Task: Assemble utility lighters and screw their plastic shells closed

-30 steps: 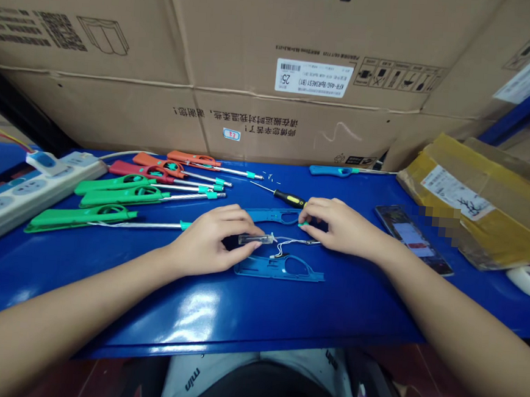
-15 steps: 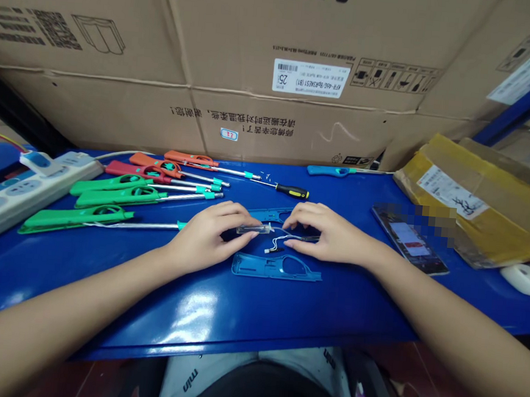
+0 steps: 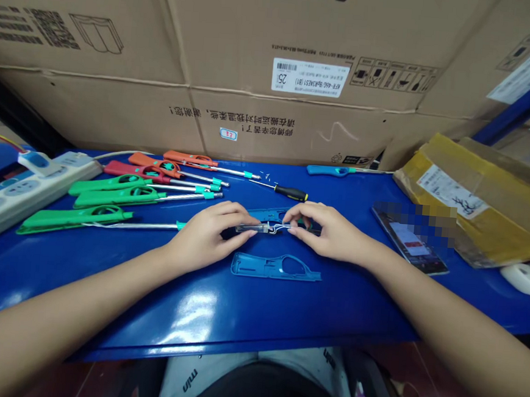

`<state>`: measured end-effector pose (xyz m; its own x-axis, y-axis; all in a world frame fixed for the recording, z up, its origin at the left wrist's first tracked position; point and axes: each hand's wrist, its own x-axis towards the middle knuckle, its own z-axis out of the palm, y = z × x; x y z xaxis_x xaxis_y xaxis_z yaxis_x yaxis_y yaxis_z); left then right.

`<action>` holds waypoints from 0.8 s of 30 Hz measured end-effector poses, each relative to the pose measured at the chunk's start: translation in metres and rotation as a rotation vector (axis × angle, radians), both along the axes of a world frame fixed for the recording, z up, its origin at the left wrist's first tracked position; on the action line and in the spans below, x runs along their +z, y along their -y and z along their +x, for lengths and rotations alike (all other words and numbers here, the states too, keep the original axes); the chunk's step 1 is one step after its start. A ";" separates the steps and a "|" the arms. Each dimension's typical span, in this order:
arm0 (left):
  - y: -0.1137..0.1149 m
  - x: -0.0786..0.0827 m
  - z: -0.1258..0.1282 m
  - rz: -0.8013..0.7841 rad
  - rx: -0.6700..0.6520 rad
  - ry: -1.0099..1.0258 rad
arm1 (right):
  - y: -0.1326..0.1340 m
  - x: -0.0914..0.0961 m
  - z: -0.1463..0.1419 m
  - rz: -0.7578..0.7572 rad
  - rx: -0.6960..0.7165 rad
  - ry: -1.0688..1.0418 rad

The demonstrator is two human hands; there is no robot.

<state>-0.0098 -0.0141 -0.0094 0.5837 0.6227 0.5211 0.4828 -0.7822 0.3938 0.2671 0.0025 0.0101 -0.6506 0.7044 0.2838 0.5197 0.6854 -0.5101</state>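
My left hand [image 3: 214,234] pinches a small clear lighter fuel tank [image 3: 248,227] between thumb and fingers. My right hand [image 3: 335,233] grips thin white wires [image 3: 281,227], which meet the tank's nozzle end; whether they are joined there I cannot tell. A dark rod-like piece runs under the right palm, mostly hidden. Just in front of both hands lies one blue lighter half-shell [image 3: 257,266], its inner side up. Another blue half-shell [image 3: 266,214] lies behind the tank, partly covered by the fingers.
To the left lie several green, red and orange long-nosed lighters [image 3: 109,197] beside a white power strip [image 3: 41,187]. Behind my hands are a screwdriver [image 3: 290,192] and a blue lighter [image 3: 329,171]. A phone [image 3: 411,240], taped parcel [image 3: 471,196] and white mouse [image 3: 527,279] are right.
My right fingers have closed on the white wires and brought them up to the tank's end; earlier their loose end hung in front. The left hand has stayed put.
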 end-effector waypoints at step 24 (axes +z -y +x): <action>0.006 0.009 0.003 0.037 -0.147 0.023 | -0.001 0.001 -0.001 -0.385 -0.092 -0.054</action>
<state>-0.0071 -0.0199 0.0001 0.6549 0.5113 0.5565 0.3529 -0.8581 0.3730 0.2662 0.0039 0.0112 -0.5711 0.8207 0.0203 0.5351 0.3909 -0.7489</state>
